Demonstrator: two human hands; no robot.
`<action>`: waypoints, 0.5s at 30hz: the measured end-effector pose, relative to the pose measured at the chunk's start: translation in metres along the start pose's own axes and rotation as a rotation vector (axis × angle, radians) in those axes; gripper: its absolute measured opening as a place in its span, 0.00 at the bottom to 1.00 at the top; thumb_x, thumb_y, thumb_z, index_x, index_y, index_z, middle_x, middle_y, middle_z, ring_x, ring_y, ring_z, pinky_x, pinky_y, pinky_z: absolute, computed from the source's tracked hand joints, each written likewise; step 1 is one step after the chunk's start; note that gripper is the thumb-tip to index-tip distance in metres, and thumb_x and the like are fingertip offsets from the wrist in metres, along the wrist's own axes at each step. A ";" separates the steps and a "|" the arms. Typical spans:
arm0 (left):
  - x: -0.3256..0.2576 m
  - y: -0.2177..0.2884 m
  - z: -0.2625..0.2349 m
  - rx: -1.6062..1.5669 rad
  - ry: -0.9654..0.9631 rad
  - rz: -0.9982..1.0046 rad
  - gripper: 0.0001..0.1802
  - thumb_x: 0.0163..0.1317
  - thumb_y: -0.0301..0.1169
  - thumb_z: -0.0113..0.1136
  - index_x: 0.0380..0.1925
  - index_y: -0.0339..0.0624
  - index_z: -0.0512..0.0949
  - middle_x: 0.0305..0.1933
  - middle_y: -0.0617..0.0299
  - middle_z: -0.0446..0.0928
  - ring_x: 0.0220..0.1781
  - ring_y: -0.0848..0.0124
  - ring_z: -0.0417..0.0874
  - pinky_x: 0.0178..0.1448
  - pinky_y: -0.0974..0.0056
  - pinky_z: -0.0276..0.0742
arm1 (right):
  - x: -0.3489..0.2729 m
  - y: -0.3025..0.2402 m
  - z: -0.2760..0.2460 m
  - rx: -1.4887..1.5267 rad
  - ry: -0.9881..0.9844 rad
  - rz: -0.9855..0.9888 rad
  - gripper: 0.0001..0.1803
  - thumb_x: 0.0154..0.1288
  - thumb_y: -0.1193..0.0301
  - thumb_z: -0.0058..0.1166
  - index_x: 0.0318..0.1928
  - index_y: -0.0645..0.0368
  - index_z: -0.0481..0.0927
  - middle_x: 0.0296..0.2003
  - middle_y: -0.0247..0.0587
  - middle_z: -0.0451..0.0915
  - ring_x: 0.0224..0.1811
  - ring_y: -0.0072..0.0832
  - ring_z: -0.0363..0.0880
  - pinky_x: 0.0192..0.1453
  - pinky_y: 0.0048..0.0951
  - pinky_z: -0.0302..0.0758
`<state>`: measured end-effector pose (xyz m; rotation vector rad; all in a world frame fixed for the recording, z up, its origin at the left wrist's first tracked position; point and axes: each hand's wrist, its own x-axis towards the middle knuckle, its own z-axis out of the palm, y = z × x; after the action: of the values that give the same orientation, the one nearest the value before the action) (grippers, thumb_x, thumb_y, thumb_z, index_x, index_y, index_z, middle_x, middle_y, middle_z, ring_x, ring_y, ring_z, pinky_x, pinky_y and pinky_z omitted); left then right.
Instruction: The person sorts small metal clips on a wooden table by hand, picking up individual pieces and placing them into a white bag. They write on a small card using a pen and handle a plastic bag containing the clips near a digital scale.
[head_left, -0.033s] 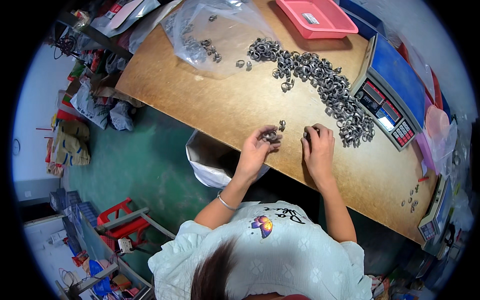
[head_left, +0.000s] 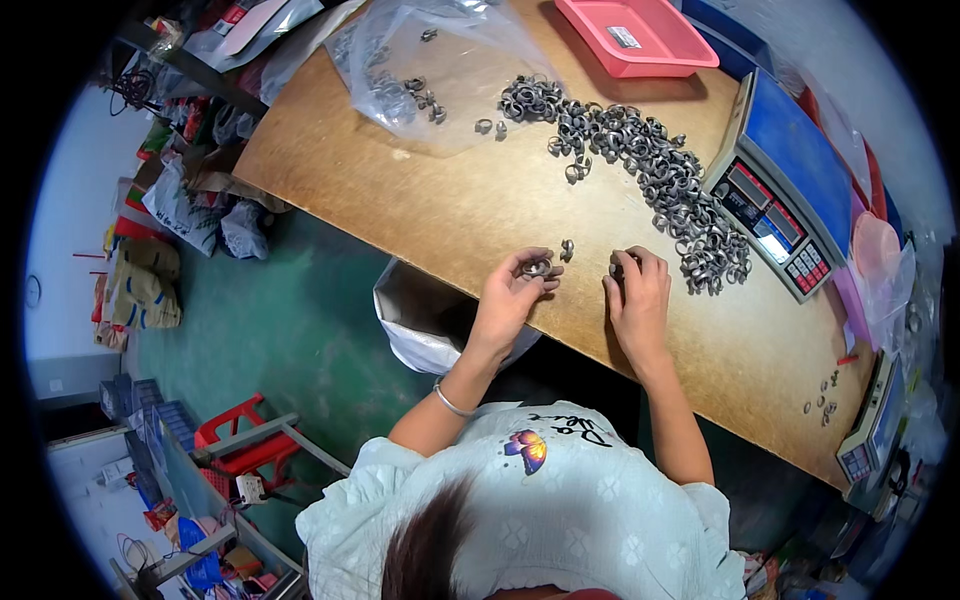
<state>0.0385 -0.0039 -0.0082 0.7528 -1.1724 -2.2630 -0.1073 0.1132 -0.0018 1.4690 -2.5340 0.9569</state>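
Note:
My left hand (head_left: 508,303) is at the table's near edge, its fingers curled around dark grey metal rings (head_left: 537,268). Just beyond those fingertips lies a small cluster of similar rings (head_left: 567,250) on the tabletop. My right hand (head_left: 638,305) rests on the table with bent fingers closed on a dark metal ring (head_left: 617,270), mostly hidden by them. To the right and beyond that hand stretches a long heap of metal rings (head_left: 660,175), reaching from the scale back toward the plastic bag.
A clear plastic bag (head_left: 460,60) with some rings lies at the far left of the wooden table (head_left: 400,195). A pink tray (head_left: 655,65) and a blue-topped digital scale (head_left: 790,165) are farther right. Below the near edge hangs or stands an open white sack (head_left: 410,340).
The fingers of my left hand have drawn in slightly around the rings. My right hand has barely moved, and the heap is the same.

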 end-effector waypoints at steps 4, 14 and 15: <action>-0.025 0.019 -0.016 0.129 -0.029 -0.011 0.15 0.67 0.20 0.50 0.53 0.30 0.70 0.54 0.51 0.75 0.48 0.68 0.81 0.47 0.67 0.80 | -0.008 0.002 -0.006 0.029 0.011 -0.003 0.18 0.54 0.78 0.59 0.48 0.61 0.76 0.49 0.48 0.72 0.52 0.44 0.68 0.55 0.41 0.66; -0.063 -0.043 -0.092 1.335 0.510 0.498 0.16 0.55 0.15 0.56 0.45 0.35 0.75 0.54 0.45 0.67 0.51 0.55 0.74 0.52 0.60 0.75 | -0.020 0.011 -0.014 0.180 0.035 0.083 0.18 0.54 0.79 0.58 0.48 0.62 0.77 0.47 0.49 0.73 0.52 0.45 0.69 0.57 0.41 0.65; -0.062 -0.031 -0.072 1.154 0.523 0.527 0.16 0.54 0.14 0.56 0.44 0.35 0.76 0.52 0.46 0.67 0.50 0.55 0.74 0.51 0.59 0.74 | -0.021 0.015 -0.015 0.179 0.051 0.094 0.18 0.54 0.80 0.58 0.48 0.62 0.77 0.47 0.49 0.73 0.52 0.45 0.69 0.57 0.41 0.65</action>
<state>0.1266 0.0096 -0.0531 1.1323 -2.0292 -0.7450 -0.1113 0.1423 -0.0040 1.3566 -2.5593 1.2488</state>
